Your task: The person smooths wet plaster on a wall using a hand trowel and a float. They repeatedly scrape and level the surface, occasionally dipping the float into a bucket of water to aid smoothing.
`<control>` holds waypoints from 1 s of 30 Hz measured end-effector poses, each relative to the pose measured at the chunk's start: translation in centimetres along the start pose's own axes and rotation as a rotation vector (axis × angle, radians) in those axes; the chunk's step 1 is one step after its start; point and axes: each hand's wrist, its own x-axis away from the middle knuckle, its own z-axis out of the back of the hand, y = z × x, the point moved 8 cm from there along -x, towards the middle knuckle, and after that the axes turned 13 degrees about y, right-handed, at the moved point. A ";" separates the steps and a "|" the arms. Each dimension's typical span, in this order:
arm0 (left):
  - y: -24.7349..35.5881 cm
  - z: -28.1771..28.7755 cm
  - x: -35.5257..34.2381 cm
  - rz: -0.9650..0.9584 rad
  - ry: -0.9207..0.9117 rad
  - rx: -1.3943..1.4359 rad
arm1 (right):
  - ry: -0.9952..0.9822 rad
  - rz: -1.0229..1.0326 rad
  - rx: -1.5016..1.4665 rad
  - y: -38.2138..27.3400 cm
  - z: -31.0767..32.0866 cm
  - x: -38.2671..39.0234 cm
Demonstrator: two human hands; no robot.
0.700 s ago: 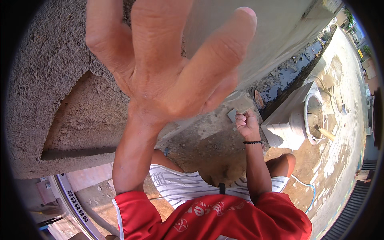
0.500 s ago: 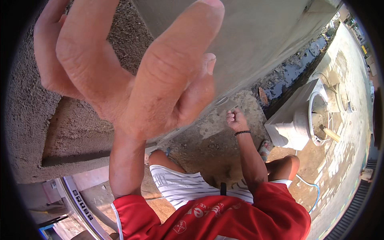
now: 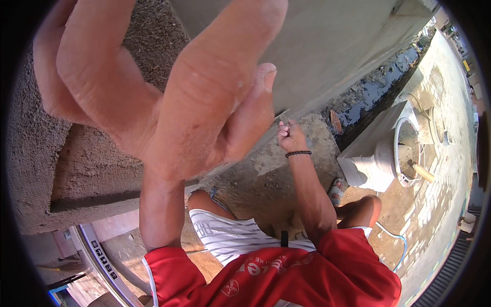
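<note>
My left hand looms large, raised close in front of the rough concrete surface. Its fingers are apart, some bent, and nothing shows in them; the upper fingertips are cut off by the picture's edge. Lower down and farther off, my right hand, with a dark beaded bracelet on the wrist, is closed on a small trowel. Only a thin grey part of the trowel shows, beside the foot of the smooth grey plastered wall. The fingers hide its handle.
To the right stands a pale block-shaped stand with a bucket beside or on it. A wooden handle sticks out of the bucket. A debris-filled trench runs along the wall. A light blue hose lies on the ground.
My right hand has moved a little left and up toward the wall with the trowel, which now shows as a thin edge. My left hand has shifted slightly left.
</note>
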 end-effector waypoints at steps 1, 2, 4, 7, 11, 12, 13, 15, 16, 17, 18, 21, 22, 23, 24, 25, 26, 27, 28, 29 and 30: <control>-0.4 0.4 -0.4 0.002 0.009 -0.005 | 0.001 0.041 0.015 0.0 -1.3 1.7; -0.7 0.7 -0.4 0.004 0.012 -0.011 | -0.036 0.066 0.038 0.7 -2.8 4.1; -0.2 0.3 0.3 0.022 0.026 0.012 | -0.085 0.131 0.059 0.7 -4.3 9.4; -0.3 0.4 0.1 0.024 0.048 0.034 | -0.369 0.168 0.060 -0.5 -5.2 18.6; -0.2 0.3 0.0 0.018 0.073 0.060 | -0.549 0.126 0.070 -3.9 -1.3 18.1; -0.4 0.5 -0.1 0.002 0.068 0.059 | -0.536 0.083 0.078 -3.6 0.3 15.1; -0.2 0.2 0.0 -0.001 0.078 0.074 | -0.479 0.104 0.067 -4.0 2.9 11.7; -0.1 -0.1 0.2 0.021 0.144 0.133 | -0.372 0.141 0.048 -4.0 7.4 5.5; -0.3 -0.2 0.7 0.039 0.190 0.176 | -0.345 0.143 0.060 -3.2 7.9 4.2; -0.5 -0.2 0.9 0.058 0.237 0.221 | -0.317 0.146 0.072 -2.4 8.4 2.9; -0.4 -0.2 0.9 0.030 0.248 0.237 | -0.287 0.143 0.084 -1.4 8.7 1.5; -0.1 -0.4 0.4 -0.028 0.312 0.310 | -0.326 0.227 0.154 -0.6 9.6 -1.3; 0.0 -0.6 0.3 -0.044 0.335 0.335 | -0.329 0.225 0.146 -0.4 9.9 -2.3; 0.1 -0.6 0.3 -0.059 0.360 0.356 | -0.334 0.224 0.142 -0.4 9.9 -3.1; 0.2 -1.0 0.3 -0.046 0.326 0.361 | -0.338 0.224 0.137 -0.4 9.9 -3.9; 0.3 -1.1 0.4 -0.034 0.291 0.365 | -0.337 0.249 0.135 -0.6 10.0 -4.6; -0.7 0.3 -0.5 -0.058 0.227 0.330 | -0.380 0.234 0.149 1.1 7.7 -5.2; -0.7 0.2 -0.1 -0.070 0.158 0.309 | -0.379 0.256 0.151 1.0 7.6 -5.6; -1.0 0.3 0.3 -0.084 0.087 0.287 | -0.358 0.277 0.178 0.9 7.4 -6.1; -1.5 0.8 0.6 -0.104 0.008 0.257 | -0.345 0.288 0.208 1.3 6.7 -6.6; -1.7 0.6 1.5 -0.106 -0.053 0.246 | -0.310 0.322 0.233 0.4 7.3 -7.0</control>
